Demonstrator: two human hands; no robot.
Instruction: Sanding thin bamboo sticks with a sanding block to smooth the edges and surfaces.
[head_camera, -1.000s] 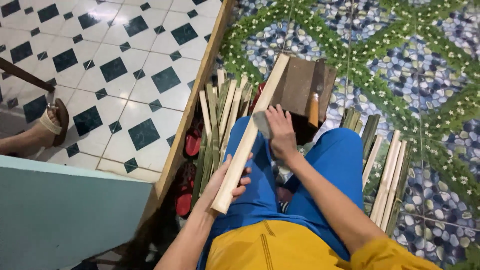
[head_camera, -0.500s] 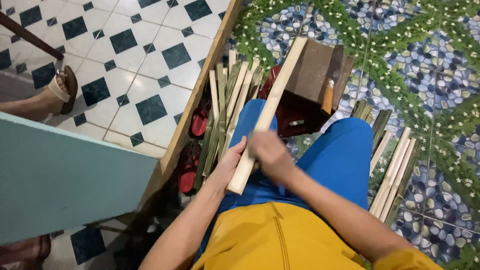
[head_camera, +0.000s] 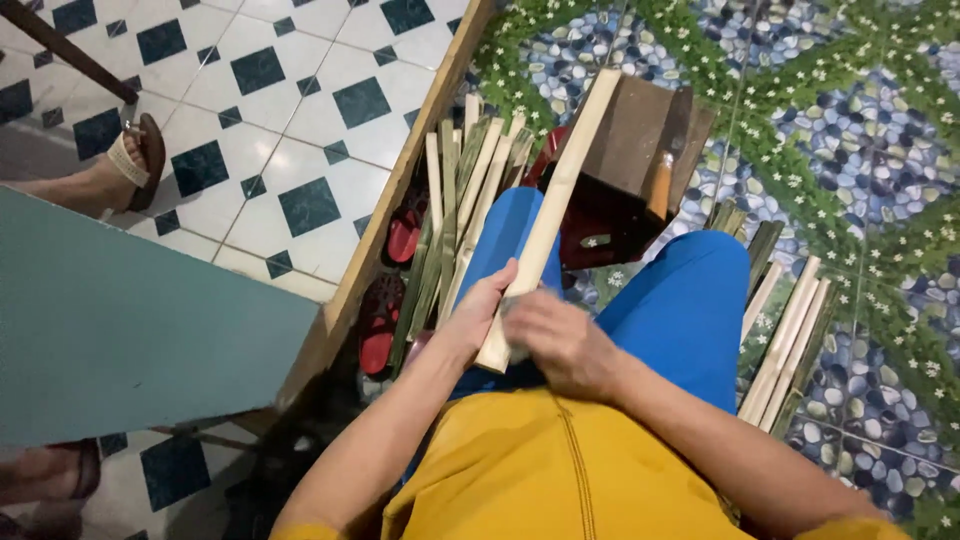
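Two hands closed on one bamboo slat (head_camera: 548, 215), left hand (head_camera: 478, 312) grip beneath, right hand (head_camera: 560, 340) grip at its near end

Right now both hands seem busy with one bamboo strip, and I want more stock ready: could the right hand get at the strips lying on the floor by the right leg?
Probably yes: the right hand has open floor toward those strips, though it would have to leave the bamboo strip.

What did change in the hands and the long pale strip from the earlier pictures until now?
The right hand slid down the pale bamboo strip from its middle toward the near end, close to the body. The left hand went on gripping the lower part of the strip. The strip still leans on the dark wooden block, and the split strips beside the left leg lie as before.
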